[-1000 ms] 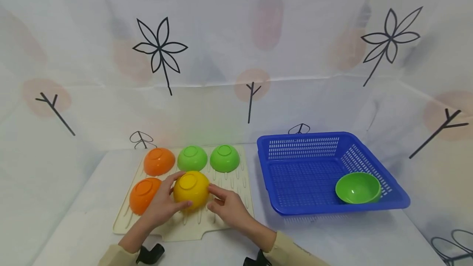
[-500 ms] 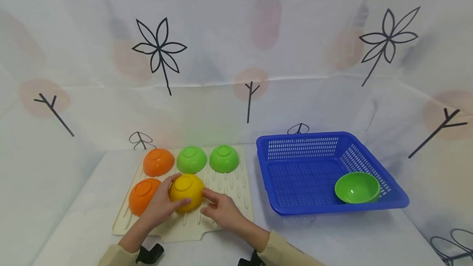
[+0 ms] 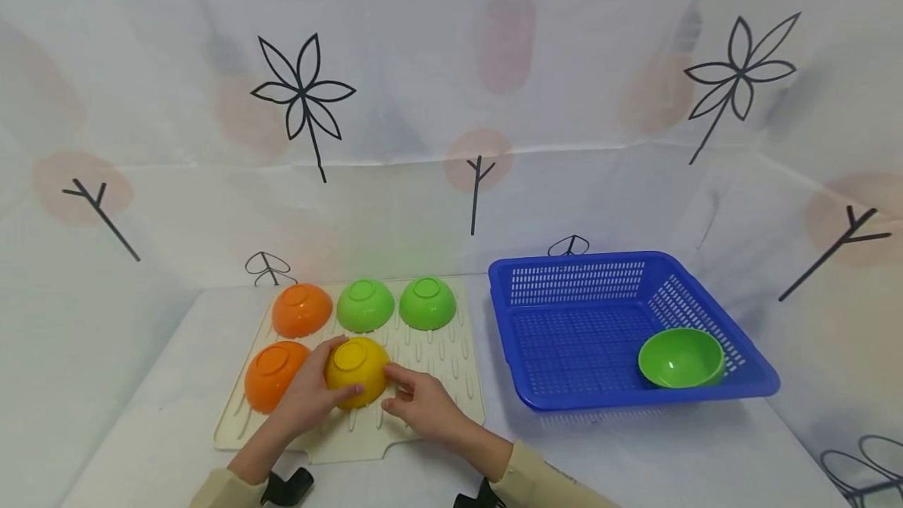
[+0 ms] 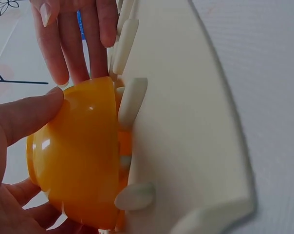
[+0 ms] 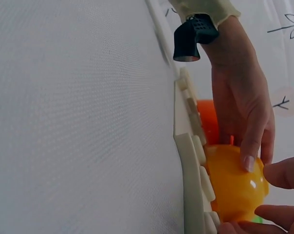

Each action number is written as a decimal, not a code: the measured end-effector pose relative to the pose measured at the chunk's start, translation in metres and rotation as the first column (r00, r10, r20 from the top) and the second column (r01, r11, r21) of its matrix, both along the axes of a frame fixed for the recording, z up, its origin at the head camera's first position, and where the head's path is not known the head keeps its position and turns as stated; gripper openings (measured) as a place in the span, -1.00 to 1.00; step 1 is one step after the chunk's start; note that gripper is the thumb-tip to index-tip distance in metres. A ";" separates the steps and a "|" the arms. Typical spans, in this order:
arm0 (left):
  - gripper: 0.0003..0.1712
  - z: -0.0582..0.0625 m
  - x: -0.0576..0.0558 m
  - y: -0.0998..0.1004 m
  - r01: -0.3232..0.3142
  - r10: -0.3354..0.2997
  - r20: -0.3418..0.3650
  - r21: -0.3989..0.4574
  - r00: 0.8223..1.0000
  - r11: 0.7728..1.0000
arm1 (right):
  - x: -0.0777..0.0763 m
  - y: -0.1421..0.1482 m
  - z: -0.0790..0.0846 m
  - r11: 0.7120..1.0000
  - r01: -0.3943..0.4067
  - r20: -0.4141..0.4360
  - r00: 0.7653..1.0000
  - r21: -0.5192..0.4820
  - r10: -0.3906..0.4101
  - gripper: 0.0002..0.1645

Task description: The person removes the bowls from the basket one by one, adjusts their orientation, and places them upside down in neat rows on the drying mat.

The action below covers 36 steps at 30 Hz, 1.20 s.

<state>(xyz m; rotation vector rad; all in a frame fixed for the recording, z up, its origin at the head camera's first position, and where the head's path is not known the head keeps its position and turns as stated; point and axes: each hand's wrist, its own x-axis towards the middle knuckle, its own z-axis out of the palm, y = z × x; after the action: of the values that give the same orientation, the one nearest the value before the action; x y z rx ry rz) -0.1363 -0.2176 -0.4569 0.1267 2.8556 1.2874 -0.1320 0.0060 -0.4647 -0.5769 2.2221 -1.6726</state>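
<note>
A yellow bowl (image 3: 358, 379) sits upside down on the cream pegged drying tray (image 3: 458, 355). My left hand (image 3: 309, 397) grips it from the left, thumb on the near side and fingers behind. In the left wrist view, the bowl (image 4: 81, 151) has its rim against the tray's pegs. Extended fingers of my right hand (image 3: 429, 406) touch the bowl's right side. Two overturned orange bowls stand on the tray: one orange bowl (image 3: 302, 310) at the back left, another orange bowl (image 3: 266, 377) beside my left hand. Behind are a green bowl (image 3: 364, 306) and a second green bowl (image 3: 427, 304).
Right of the tray stands a blue mesh basket (image 3: 574, 328). A green bowl (image 3: 683, 359) rests in its right side, tilted with its opening toward me. White cloth (image 3: 607, 453) covers the table, and a patterned curtain (image 3: 409, 116) hangs behind.
The yellow bowl has shifted slightly left and toward me, down onto the tray, with both hands moving along. The other bowls and the basket stay put.
</note>
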 end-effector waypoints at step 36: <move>-0.01 0.000 0.000 0.003 -0.023 0.022 -0.012 -0.073 1.000 0.997 | 0.003 0.048 0.070 0.980 0.102 -0.069 0.991 -0.168 -0.115 -0.48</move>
<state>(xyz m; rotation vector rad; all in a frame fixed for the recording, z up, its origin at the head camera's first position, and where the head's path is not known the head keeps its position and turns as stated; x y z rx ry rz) -0.1366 -0.2145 -0.4569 0.1019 2.9173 1.1872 -0.1290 0.0537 -0.3945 -0.5787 2.2198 -1.9336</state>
